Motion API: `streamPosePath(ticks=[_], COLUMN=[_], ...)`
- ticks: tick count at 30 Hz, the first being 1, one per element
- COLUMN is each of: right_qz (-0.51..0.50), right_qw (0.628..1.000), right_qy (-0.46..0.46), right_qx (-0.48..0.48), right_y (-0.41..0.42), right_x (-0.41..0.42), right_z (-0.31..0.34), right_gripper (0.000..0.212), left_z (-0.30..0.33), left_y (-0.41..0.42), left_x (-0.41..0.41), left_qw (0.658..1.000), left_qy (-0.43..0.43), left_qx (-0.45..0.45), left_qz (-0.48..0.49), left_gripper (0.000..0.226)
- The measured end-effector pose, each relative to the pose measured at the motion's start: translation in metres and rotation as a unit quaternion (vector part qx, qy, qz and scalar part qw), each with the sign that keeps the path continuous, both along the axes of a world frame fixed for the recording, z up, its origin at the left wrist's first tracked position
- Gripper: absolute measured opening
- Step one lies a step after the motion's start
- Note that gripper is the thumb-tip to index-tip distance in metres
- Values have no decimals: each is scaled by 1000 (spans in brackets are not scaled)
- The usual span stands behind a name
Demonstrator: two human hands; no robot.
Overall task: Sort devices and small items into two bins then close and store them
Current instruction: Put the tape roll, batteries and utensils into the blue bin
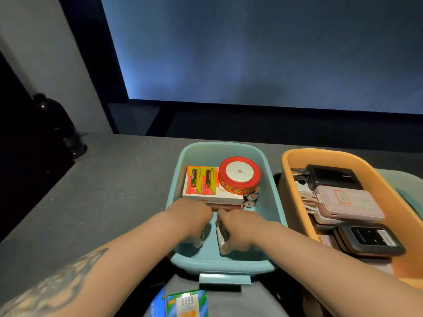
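Blue bin (270, 170) on bench (114, 191): your left hand (192, 216) and right hand (238, 227) each grip a small box inside, before ribbon (239, 175) and batteries (201, 180); orange bin (297, 156), right, holds devices (348, 202).

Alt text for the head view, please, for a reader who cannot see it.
Both hands, left and right, reach into a teal bin holding AA battery packs and a red ribbon spool. Beside it, an orange bin holds power banks.

Both hands, left hand (191, 217) and right hand (238, 227), reach inside teal bin (272, 202).
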State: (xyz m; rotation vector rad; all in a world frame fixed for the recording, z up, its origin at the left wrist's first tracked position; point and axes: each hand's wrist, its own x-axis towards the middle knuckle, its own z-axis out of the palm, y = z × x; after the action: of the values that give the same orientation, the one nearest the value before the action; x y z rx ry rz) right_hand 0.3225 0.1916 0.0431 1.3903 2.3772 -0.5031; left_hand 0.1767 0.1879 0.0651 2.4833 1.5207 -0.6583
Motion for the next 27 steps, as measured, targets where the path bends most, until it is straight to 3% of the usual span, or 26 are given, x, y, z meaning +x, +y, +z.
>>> streamPosePath(ticks=[4, 9, 14, 17, 19, 22, 27], right_qz=[-37, -49, -72, -93, -122, -182, -262], right_qw=[997, 994, 991, 989, 985, 967, 919], right_qy=[3, -8, -12, 15, 59, 100, 126], right_qx=[-66, -94, -116, -112, -109, -147, -268], right_y=[3, 6, 5, 3, 3, 4, 2], right_x=[2, 0, -1, -1, 0, 1, -7], right_z=[-6, -10, -9, -6, -2, 2, 1], right_gripper=[67, 76, 78, 79, 79, 62, 38], left_z=[-16, -24, -24, -18, -9, 6, 9], left_y=[5, 11, 9, 5, 1, -17, -54], left_x=[5, 7, 7, 7, 4, -11, -48], left_qw=[998, 989, 990, 994, 996, 987, 899], left_qy=[-21, -15, -13, -34, -69, -148, -369], left_qx=[-64, -138, -131, -90, -36, 51, 216], left_qz=[17, 56, 59, 59, 48, 43, 89], left_gripper=[44, 77, 75, 61, 36, 18, 18])
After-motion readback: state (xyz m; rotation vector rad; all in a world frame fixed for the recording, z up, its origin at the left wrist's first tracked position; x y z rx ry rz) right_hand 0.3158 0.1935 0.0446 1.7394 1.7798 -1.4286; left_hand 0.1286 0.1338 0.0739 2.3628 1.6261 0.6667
